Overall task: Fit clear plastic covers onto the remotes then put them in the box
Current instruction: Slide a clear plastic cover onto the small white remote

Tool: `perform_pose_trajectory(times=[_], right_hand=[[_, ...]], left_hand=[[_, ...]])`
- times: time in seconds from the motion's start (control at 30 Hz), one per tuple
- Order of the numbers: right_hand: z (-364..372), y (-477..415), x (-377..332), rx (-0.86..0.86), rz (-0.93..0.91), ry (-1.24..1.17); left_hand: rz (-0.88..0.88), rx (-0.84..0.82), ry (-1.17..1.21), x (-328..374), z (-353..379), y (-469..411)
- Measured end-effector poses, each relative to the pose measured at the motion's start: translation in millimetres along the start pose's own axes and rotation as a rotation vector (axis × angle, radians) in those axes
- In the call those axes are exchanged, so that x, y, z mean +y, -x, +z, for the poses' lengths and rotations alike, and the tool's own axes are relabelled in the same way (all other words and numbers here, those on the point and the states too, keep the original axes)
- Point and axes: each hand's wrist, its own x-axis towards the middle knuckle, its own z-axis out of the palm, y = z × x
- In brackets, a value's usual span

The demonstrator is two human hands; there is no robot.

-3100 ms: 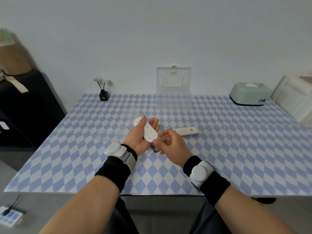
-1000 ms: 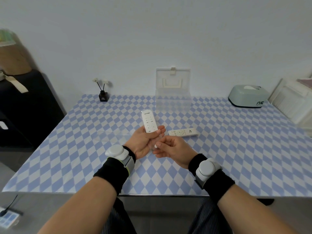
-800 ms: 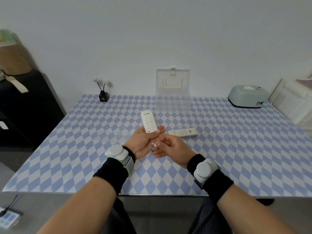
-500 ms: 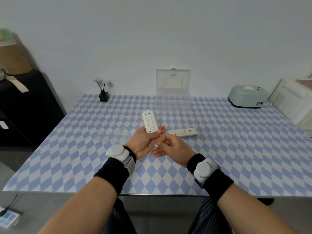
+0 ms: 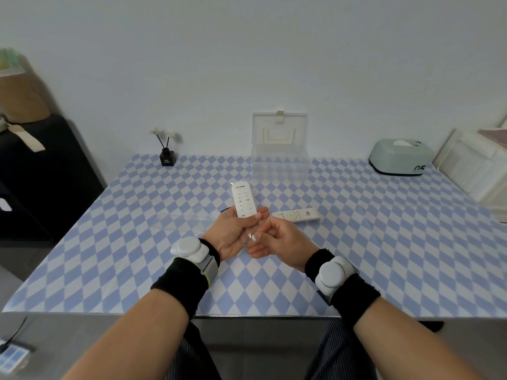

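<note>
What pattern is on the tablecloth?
A blue and white diamond check covers the tablecloth, seen in the head view.

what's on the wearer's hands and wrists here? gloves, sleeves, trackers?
No gloves; left hand and right hand are bare, forearms uncovered. Each wrist carries a wide black fabric wristband with a rounded white-grey puck-shaped device on it: left device and right device. The left strap shows a yellow-green edge. No cables visible on either arm.

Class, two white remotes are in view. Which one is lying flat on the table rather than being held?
The long remote lying crosswise on the checked table, just beyond the right hand. The other remote is gripped in the left hand, pointing away.
</note>
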Motion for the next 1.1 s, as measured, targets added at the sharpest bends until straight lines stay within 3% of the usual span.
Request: perform_pose_trajectory(times=[0.7, 0.93, 1.1], right_hand=[[2, 2, -2, 0.026, -0.101, 0.105], [2, 1, -2, 0.138, 0.006, 0.004], [-5, 1, 1, 0.181, 0.08, 0.182]], left_hand=[[0.017, 0.008, 0.007, 1, 3, 2], [0.066, 0.122, 0.182, 0, 9, -4], [0.073, 0.146, 0.153, -10, 11, -10]])
